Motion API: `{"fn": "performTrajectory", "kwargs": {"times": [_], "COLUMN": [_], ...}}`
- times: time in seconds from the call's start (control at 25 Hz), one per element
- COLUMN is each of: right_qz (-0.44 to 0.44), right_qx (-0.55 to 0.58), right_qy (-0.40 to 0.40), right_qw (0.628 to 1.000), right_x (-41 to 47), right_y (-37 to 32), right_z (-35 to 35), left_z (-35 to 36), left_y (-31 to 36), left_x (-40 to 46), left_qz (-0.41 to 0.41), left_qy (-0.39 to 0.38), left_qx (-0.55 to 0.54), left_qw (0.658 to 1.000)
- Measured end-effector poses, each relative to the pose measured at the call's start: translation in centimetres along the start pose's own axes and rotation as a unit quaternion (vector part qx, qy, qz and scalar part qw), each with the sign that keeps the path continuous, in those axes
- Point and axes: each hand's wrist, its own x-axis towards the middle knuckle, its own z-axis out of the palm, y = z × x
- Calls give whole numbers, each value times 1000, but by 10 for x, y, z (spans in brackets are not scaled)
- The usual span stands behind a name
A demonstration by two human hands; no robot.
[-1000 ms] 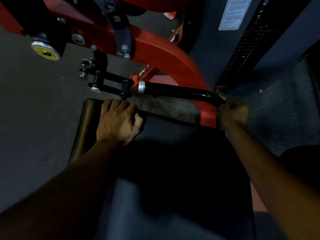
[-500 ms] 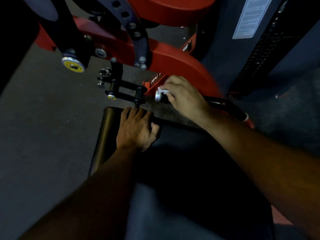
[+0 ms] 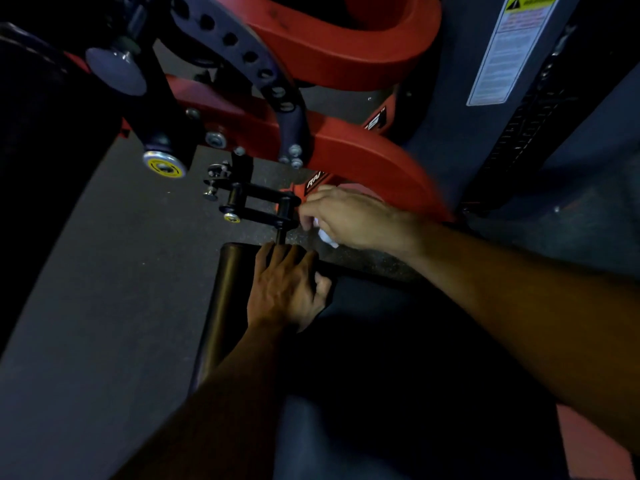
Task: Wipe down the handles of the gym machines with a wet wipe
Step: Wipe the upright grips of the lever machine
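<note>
My right hand (image 3: 349, 216) grips a crumpled white wet wipe (image 3: 323, 233) at the left end of the machine's black handle bar, which the hand and forearm hide. The fingertips reach the black adjustment bracket (image 3: 258, 206) beside it. My left hand (image 3: 285, 289) rests palm down with straight fingers on the front corner of the dark padded seat (image 3: 363, 323), next to a black roller pad (image 3: 225, 306).
The red machine frame (image 3: 363, 150) arches over the hands. A yellow-centred knob (image 3: 164, 164) hangs at the left. A dark weight-stack housing with a warning label (image 3: 509, 50) stands at the right. Grey rubber floor (image 3: 104, 271) spreads to the left.
My right hand slid with the wipe from the bar's right end leftward along it to the bracket end. The view moved closer to the machine. My left hand stayed on the seat.
</note>
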Motion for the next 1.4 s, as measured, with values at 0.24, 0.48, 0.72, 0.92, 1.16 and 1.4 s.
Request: {"fn": "performTrajectory", "kwargs": {"times": [0.24, 0.48, 0.72, 0.92, 1.16, 1.4], "right_qz": [259, 470, 485, 492, 566, 610], "right_qx": [232, 271, 300, 286, 246, 263], "right_qy": [237, 328, 315, 309, 311, 345], "right_qw": [907, 773, 758, 762, 723, 663], "right_x": [-105, -252, -345, -422, -503, -574], "right_y": [-23, -115, -232, -324, -395, -436], "right_z": [18, -21, -81, -72, -31, 33], "left_z": [-1, -93, -198, -220, -223, -226], "left_y": [-1, 16, 91, 111, 111, 130], "left_x": [-1, 16, -85, -176, -257, -323], "left_qz": [-3, -48, -14, 33, 95, 186], "left_qy": [-56, -392, -340, -409, -490, -506], "left_qx": [36, -99, -375, -378, -305, -214], "left_qw": [998, 913, 863, 830, 811, 814]}}
